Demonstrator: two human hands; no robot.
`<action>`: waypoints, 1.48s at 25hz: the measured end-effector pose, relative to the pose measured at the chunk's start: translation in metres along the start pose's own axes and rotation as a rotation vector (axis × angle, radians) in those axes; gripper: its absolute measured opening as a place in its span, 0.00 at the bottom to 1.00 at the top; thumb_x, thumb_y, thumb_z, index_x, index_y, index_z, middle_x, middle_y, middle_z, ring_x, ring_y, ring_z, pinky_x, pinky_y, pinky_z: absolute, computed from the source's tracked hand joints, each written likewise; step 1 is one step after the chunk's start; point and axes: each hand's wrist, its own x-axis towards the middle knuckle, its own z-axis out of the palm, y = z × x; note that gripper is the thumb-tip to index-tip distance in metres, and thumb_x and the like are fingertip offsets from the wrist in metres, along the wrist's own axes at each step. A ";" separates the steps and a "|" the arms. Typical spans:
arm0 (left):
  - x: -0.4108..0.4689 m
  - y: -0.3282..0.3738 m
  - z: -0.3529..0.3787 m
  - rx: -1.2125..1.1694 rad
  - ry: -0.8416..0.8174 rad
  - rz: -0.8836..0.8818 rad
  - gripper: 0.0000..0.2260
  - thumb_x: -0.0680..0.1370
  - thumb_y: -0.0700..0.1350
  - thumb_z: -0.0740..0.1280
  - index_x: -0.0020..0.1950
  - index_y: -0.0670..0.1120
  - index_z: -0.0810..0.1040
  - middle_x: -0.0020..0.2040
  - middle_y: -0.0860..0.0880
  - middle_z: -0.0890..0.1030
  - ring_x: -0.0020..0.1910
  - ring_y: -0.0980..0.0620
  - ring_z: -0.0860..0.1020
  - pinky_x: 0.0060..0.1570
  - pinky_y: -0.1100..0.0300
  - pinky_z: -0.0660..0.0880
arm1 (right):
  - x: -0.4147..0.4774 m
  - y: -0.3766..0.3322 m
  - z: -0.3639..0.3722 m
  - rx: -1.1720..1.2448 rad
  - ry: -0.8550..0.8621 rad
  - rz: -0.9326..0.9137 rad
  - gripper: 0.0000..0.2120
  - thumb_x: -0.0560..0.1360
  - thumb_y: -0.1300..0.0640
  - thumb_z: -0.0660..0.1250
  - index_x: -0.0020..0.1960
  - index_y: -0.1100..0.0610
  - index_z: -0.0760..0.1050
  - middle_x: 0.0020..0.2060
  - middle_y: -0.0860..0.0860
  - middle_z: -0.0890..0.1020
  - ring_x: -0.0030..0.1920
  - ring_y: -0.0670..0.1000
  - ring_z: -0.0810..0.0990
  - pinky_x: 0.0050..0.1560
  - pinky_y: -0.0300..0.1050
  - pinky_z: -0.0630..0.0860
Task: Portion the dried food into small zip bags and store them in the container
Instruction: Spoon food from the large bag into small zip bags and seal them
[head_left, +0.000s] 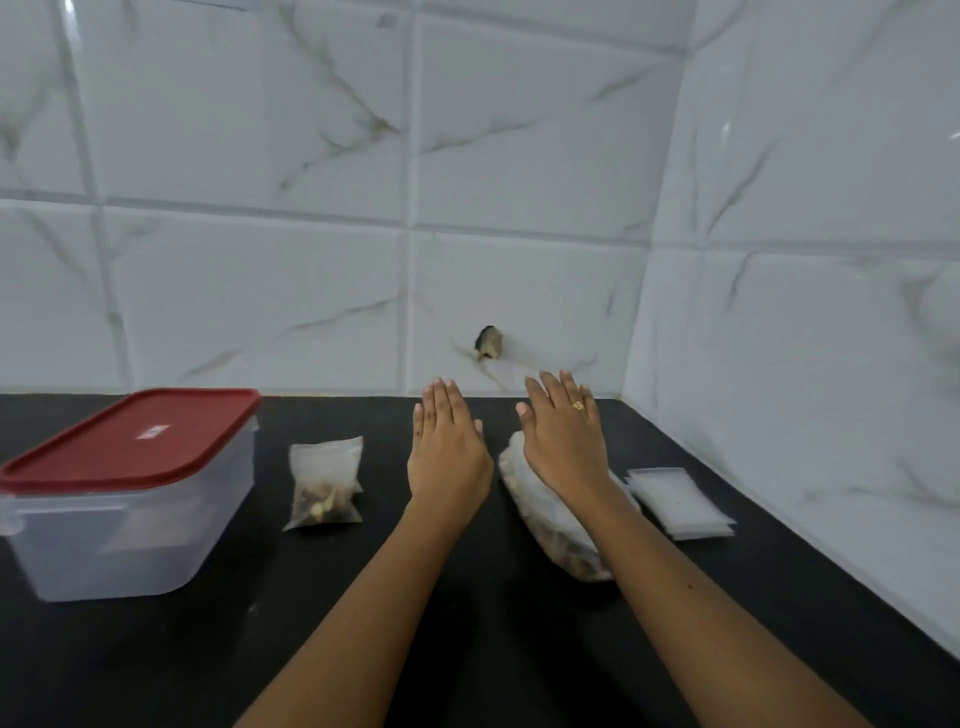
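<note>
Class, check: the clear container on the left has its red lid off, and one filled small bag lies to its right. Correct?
No: the head view shows the red lid on the container; the filled bag is indeed to its right.

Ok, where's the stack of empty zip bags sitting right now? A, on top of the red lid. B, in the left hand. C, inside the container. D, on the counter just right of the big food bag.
D: the stack of empty zip bags lies flat on the black counter, just right of the big food bag and far from the lidded container.
</note>
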 end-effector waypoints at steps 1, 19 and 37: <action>0.001 0.017 0.004 -0.010 -0.019 0.032 0.25 0.83 0.45 0.45 0.76 0.36 0.42 0.77 0.40 0.44 0.77 0.46 0.42 0.74 0.54 0.40 | -0.003 0.017 -0.006 -0.025 -0.009 0.026 0.22 0.82 0.52 0.46 0.75 0.56 0.56 0.76 0.52 0.57 0.77 0.53 0.49 0.75 0.50 0.44; -0.024 0.190 0.088 0.315 -0.403 0.190 0.26 0.81 0.44 0.54 0.74 0.33 0.51 0.74 0.34 0.57 0.75 0.36 0.49 0.75 0.47 0.43 | -0.053 0.184 -0.004 0.547 -0.262 0.740 0.20 0.79 0.58 0.55 0.71 0.55 0.64 0.70 0.55 0.69 0.70 0.57 0.64 0.70 0.52 0.64; 0.005 0.134 0.033 -0.713 -0.052 -0.120 0.18 0.78 0.36 0.62 0.68 0.45 0.70 0.63 0.44 0.76 0.61 0.50 0.75 0.53 0.65 0.69 | -0.050 0.115 -0.043 0.846 0.088 0.503 0.16 0.77 0.61 0.62 0.64 0.54 0.71 0.51 0.52 0.80 0.51 0.50 0.78 0.45 0.36 0.70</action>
